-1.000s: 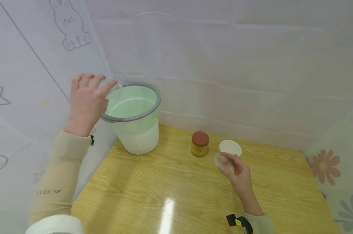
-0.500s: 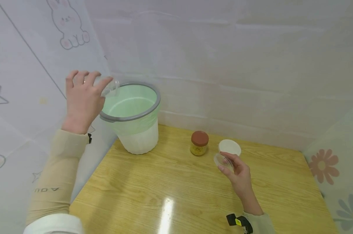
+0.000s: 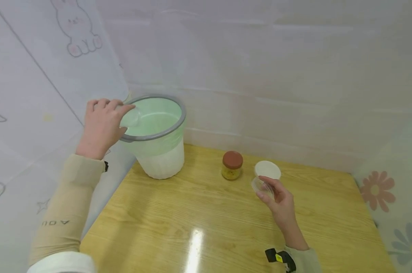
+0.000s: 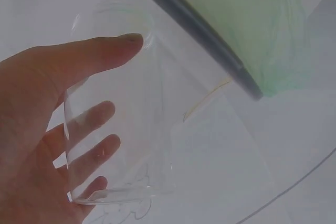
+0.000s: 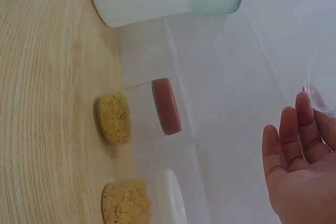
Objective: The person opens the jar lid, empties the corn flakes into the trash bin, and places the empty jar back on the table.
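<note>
My left hand (image 3: 101,125) grips a clear, see-through jar (image 4: 131,140), thumb on one side and fingers on the other. In the head view the jar overlaps the left side of the bin's mouth and is tipped toward it; no contents show in it. The bin (image 3: 163,163) is white, with a grey rim and a pale green liner. Over the table's right part, my right hand (image 3: 282,204) pinches a clear round lid (image 3: 261,186) between thumb and fingers. The lid is tilted and sits just in front of the white-lidded jar (image 3: 268,169).
A jar with a brown-red lid (image 3: 232,160) stands between the bin and the right hand. Yellow flakes (image 5: 115,118) lie in its bottom, and the white-lidded jar holds similar flakes (image 5: 126,202). Printed cloth walls (image 3: 226,76) border the wooden table (image 3: 178,220).
The left hand rose slightly leftward, then came down and right with the clear jar, which now sits lower at the bin's mouth. The right hand stays nearly still with its lid.
</note>
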The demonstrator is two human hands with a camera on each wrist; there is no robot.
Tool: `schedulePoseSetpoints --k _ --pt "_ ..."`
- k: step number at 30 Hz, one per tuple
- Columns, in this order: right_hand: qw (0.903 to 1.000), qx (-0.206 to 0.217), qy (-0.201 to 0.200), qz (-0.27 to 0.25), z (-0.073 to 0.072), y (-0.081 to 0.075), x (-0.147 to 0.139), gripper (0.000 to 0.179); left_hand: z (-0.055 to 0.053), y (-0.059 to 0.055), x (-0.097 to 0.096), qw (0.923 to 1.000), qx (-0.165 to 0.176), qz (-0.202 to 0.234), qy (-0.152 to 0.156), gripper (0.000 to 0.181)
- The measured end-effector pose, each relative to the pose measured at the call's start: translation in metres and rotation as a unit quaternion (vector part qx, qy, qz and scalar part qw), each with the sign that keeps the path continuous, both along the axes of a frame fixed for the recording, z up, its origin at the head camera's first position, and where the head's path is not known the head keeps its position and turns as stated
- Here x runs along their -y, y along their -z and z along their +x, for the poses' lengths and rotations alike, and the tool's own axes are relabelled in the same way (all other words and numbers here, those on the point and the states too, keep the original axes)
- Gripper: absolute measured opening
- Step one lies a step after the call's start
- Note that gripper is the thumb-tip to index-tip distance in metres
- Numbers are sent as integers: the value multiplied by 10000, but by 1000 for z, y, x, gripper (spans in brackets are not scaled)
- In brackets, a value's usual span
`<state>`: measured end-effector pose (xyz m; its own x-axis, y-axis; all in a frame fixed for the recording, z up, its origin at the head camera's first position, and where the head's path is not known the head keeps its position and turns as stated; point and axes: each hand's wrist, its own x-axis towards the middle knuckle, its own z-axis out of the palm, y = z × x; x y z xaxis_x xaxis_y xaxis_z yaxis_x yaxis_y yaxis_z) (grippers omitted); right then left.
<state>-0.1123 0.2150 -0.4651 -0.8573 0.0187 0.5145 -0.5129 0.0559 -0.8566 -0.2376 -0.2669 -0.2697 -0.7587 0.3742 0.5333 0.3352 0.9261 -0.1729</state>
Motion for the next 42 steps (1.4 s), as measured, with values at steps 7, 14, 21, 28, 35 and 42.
schedulePoseSetpoints --k 7,14,21,28,35,42 --pt "9999 88 143 9 1 0 1 41 -3 13 -4 9959 -256 845 -220 72" --pt "9996 5 286 -78 0 3 0 40 -8 21 -21 9699 -1386 2001 63 76" --pt "9990 83 441 -9 -1 5 -4 41 -6 26 -44 9410 -1756 2784 784 77" --pt "9992 -116 388 -47 -3 5 -9 45 1 28 -65 9237 -1772 3220 1081 78" --pt "9957 429 725 396 -1 -1 -12 54 11 32 -83 9172 -1807 3207 1523 77" --pt "9927 691 760 629 1 -1 -17 61 21 42 -95 9198 -1388 3159 1871 78"
